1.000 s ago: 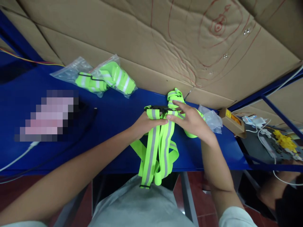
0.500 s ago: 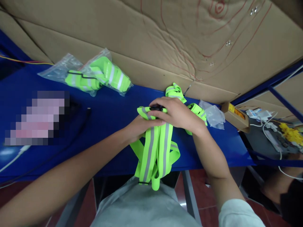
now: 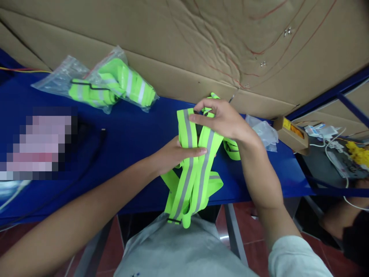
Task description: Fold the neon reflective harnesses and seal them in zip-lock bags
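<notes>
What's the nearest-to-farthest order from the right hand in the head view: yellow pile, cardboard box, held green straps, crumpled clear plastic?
1. Green straps: touching the right hand.
2. Clear plastic: right of the hand, on the blue table.
3. Cardboard box: just right of the plastic.
4. Yellow pile: far right edge.

Head view, forward and down, seemingly near hands

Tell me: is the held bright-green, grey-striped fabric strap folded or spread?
Folded: the strap runs in several lengths below the left hand, with a rounded loop at the bottom.
</notes>
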Demonstrator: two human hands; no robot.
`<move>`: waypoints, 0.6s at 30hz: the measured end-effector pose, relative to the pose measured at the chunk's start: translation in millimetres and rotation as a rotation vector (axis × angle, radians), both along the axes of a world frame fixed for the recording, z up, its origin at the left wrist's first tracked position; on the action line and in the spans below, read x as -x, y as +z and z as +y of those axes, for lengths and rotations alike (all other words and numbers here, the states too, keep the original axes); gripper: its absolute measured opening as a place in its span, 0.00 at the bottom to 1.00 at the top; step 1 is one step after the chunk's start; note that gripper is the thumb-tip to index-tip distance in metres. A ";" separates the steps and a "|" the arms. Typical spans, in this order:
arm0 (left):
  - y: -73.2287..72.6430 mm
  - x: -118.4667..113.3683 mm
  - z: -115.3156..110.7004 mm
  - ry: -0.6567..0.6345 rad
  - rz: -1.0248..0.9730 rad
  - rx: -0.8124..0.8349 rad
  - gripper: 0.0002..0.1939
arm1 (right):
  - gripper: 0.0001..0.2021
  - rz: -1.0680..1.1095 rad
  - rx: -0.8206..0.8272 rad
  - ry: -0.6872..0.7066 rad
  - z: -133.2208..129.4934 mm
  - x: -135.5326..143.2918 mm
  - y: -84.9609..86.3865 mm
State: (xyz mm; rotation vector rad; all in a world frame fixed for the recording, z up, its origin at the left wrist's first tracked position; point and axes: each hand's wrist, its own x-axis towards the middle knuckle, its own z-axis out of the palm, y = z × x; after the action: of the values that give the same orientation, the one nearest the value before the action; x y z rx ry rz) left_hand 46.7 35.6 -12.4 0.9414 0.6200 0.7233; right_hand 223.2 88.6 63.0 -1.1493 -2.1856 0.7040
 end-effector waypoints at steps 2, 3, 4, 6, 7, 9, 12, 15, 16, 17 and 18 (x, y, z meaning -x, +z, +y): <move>-2.7 0.3 1.2 0.005 -0.001 -0.033 0.22 | 0.26 -0.014 0.014 -0.031 0.2 -1.7 -0.9; -4.4 0.8 2.4 0.002 0.005 -0.045 0.22 | 0.25 -0.035 0.009 -0.052 -1.4 -2.7 0.1; -6.0 1.6 4.0 -0.002 0.014 -0.050 0.21 | 0.24 -0.061 -0.006 -0.072 -4.0 -3.8 2.1; -8.3 3.9 7.3 -0.011 0.036 -0.040 0.20 | 0.22 -0.116 -0.058 -0.106 -11.2 -6.4 8.7; -8.7 5.2 8.8 -0.021 0.038 -0.024 0.19 | 0.21 -0.140 -0.083 -0.115 -14.9 -7.8 12.4; -7.7 7.4 10.3 -0.063 0.017 0.015 0.19 | 0.20 -0.159 -0.088 -0.110 -19.7 -9.9 17.9; -4.3 8.2 9.0 -0.115 -0.039 0.032 0.20 | 0.22 -0.100 0.048 -0.068 -15.7 -11.0 14.0; -3.7 5.2 6.1 -0.018 -0.057 -0.026 0.24 | 0.23 -0.026 0.241 0.001 -1.6 -10.2 -2.0; -4.8 3.9 5.8 0.019 -0.048 -0.035 0.25 | 0.23 -0.019 0.253 0.021 2.7 -9.7 -7.1; -6.2 2.8 5.8 0.046 -0.031 -0.034 0.26 | 0.22 -0.027 0.227 0.036 5.5 -8.9 -10.8; -7.7 1.9 6.3 0.060 -0.010 -0.024 0.26 | 0.20 -0.053 0.172 0.050 6.5 -7.9 -12.8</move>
State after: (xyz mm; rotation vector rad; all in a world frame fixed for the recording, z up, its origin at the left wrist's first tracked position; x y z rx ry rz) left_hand 44.8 41.9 -20.1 0.9440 0.6345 0.7901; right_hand 231.1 95.1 50.3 -1.2135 -2.2396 0.9074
